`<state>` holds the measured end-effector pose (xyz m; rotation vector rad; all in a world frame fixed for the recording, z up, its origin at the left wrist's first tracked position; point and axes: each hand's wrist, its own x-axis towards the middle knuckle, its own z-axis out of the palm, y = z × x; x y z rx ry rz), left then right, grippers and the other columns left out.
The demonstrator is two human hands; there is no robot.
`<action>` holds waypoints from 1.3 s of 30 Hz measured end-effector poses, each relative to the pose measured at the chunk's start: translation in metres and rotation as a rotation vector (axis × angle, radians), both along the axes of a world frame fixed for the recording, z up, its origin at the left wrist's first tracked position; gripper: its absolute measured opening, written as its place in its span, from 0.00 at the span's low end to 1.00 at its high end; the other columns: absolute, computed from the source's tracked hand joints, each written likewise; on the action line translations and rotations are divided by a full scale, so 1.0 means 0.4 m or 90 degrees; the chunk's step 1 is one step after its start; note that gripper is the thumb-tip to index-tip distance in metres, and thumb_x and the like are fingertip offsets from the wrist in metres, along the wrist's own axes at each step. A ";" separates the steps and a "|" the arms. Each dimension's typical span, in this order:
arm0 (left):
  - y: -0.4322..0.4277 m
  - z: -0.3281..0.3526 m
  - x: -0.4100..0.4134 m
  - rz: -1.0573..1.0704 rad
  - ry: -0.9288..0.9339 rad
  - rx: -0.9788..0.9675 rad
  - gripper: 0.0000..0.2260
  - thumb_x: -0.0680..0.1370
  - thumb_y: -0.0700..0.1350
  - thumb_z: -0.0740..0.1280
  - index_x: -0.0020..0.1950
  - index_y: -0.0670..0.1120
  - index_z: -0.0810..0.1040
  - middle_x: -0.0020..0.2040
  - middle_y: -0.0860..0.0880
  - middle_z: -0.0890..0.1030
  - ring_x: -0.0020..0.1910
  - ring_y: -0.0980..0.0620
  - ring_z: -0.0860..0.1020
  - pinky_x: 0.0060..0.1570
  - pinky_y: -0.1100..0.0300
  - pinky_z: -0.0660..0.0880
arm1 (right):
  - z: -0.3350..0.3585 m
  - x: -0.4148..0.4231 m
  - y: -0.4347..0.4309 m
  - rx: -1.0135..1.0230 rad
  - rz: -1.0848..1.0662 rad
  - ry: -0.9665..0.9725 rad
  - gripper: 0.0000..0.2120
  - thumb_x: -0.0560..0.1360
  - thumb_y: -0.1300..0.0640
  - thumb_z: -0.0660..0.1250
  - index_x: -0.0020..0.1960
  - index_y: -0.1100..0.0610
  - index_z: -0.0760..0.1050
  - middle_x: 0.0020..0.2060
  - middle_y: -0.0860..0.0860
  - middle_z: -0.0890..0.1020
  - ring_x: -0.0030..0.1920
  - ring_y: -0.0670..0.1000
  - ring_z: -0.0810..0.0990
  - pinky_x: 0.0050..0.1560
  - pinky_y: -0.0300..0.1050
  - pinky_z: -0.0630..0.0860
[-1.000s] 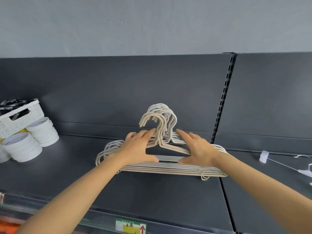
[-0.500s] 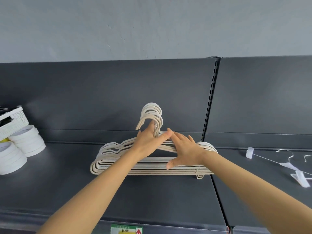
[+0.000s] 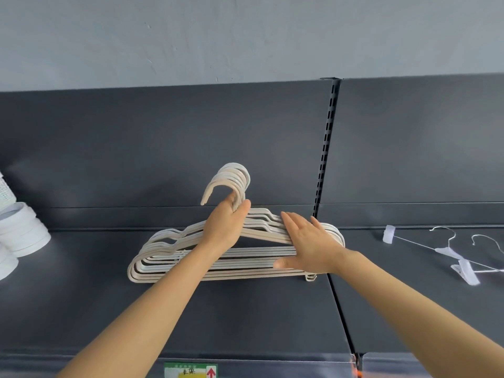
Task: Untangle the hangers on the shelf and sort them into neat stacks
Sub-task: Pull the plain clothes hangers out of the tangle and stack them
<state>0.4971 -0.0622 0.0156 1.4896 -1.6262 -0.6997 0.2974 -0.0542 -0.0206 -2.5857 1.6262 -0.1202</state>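
Observation:
A stack of several beige hangers (image 3: 161, 255) lies on the dark grey shelf (image 3: 245, 317), their hooks (image 3: 231, 178) bunched together and pointing up against the back panel. My left hand (image 3: 226, 227) pinches the necks of the hooks just below their curve. My right hand (image 3: 308, 241) lies flat with spread fingers on the right shoulder of the stack, thumb along the lower bars. To the right, white clip hangers (image 3: 452, 255) with thin metal hooks lie loose on the neighbouring shelf section.
Stacked white round rolls (image 3: 21, 233) stand at the far left edge. A slotted upright (image 3: 326, 148) divides the two shelf sections. A green and yellow price label (image 3: 191, 371) sits on the shelf's front rail.
My left hand has closed around the hook necks. My right hand slid rightward along the stack's shoulder. The hooks are drawn closer together.

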 end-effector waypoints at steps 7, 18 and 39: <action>-0.005 0.013 -0.001 -0.034 0.006 0.034 0.21 0.81 0.56 0.56 0.74 0.54 0.61 0.69 0.56 0.70 0.72 0.51 0.65 0.65 0.55 0.61 | 0.001 -0.009 -0.016 -0.043 0.045 -0.006 0.55 0.61 0.22 0.29 0.76 0.57 0.44 0.74 0.52 0.58 0.73 0.54 0.57 0.72 0.55 0.56; 0.037 0.029 0.144 -0.108 -0.359 0.085 0.49 0.67 0.61 0.73 0.78 0.54 0.46 0.76 0.57 0.55 0.76 0.53 0.49 0.75 0.46 0.51 | -0.006 -0.023 -0.025 -0.085 0.085 -0.051 0.50 0.64 0.25 0.27 0.75 0.53 0.50 0.68 0.50 0.67 0.63 0.55 0.69 0.62 0.50 0.68; 0.016 -0.080 0.342 -0.028 -0.517 0.138 0.36 0.67 0.53 0.73 0.71 0.51 0.62 0.64 0.54 0.70 0.65 0.52 0.65 0.65 0.56 0.65 | 0.023 -0.067 -0.070 0.081 0.140 -0.092 0.49 0.63 0.25 0.59 0.75 0.48 0.49 0.61 0.45 0.70 0.59 0.48 0.71 0.62 0.47 0.69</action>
